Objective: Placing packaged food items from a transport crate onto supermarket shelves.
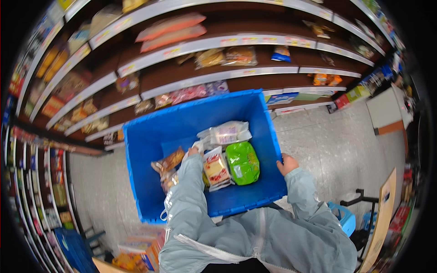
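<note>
A deep blue plastic crate (205,207) stands before me, several packaged foods inside. My left hand (194,150) reaches into it with the fingers on a white plastic package (199,144), mostly hidden by the hand and sleeve. My right hand (289,164) grips the crate's right rim. Right of the left hand lie a white-and-red bread packet (216,167) and a bright green package (243,163). Beyond them is a clear-and-white bag (229,132) with a printed label. To the left a brown snack packet (173,158) rests on the crate floor, partly over another packet.
Store shelves (218,73) curve behind the crate, holding bread bags (240,56) and pink packages (172,32). Cardboard boxes (141,245) stand at the lower left near a blue bin (71,247). A light blue jug (345,218) and a wooden board (380,218) are at the lower right.
</note>
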A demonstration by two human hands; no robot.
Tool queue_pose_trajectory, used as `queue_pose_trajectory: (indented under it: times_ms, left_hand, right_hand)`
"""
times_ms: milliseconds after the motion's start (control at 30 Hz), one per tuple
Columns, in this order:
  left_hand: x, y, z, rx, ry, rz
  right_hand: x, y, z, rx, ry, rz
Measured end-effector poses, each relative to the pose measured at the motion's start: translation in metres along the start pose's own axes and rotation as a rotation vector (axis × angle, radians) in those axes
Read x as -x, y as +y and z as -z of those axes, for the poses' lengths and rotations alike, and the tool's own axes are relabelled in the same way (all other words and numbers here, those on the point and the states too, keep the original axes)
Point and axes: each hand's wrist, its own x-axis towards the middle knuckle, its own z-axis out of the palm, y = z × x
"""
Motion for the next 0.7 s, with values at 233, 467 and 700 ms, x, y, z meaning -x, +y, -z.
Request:
queue_pose_trajectory:
  times_ms: [233,467,700]
  left_hand:
    - [0.014,0.094,-0.023,-0.636,-0.108,0.04]
    - [-0.012,0.082,-0.028,-0.62,0.039,0.336]
    - [0.007,0.069,0.013,-0.189,0.526,0.087]
  right_hand:
    - [0.004,0.008,0.008,-0.055,-0.079,-0.125]
    - [0.005,0.006,0.007,-0.173,-0.022,-0.144]
    - [0.002,-0.031,0.021,0.092,0.256,-0.118]
